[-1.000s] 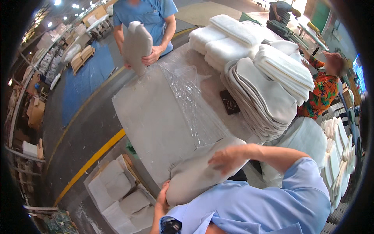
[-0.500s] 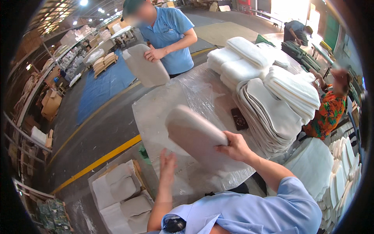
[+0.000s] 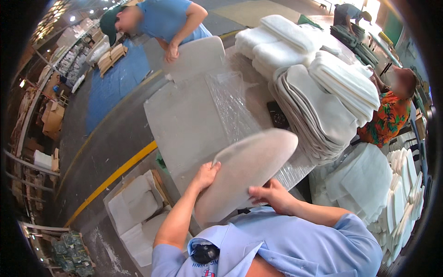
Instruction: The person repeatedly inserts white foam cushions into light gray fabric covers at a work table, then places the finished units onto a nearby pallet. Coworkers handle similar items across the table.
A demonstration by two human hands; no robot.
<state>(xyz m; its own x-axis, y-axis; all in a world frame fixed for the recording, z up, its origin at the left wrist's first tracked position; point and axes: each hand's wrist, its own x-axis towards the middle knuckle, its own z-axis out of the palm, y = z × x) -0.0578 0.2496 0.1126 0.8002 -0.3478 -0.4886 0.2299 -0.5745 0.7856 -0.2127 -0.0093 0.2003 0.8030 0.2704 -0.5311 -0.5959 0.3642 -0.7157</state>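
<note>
A light grey cushion (image 3: 247, 171) with rounded ends is tilted up in front of me, above the near side of the table. My left hand (image 3: 206, 176) is closed on its left edge. At the lower right edge, my right hand (image 3: 274, 196) grips it with the thumb on the broad face; the other fingers are partly hidden. Across the table, a co-worker in a blue shirt bends over another grey cushion (image 3: 198, 59), with a hand at its left end.
The table (image 3: 180, 124) bears clear plastic film (image 3: 233, 104), a dark flat object (image 3: 278, 114), stacked grey pieces (image 3: 318, 99) and white pads (image 3: 344, 83). More pads (image 3: 136, 203) lie low at left. White pieces (image 3: 364, 184) pile up at right, near a person in an orange patterned shirt.
My left hand has come onto the cushion, and my right hand has shifted down its edge. The cushion has turned and moved nearer to me. The co-worker has lowered the other cushion to the table.
</note>
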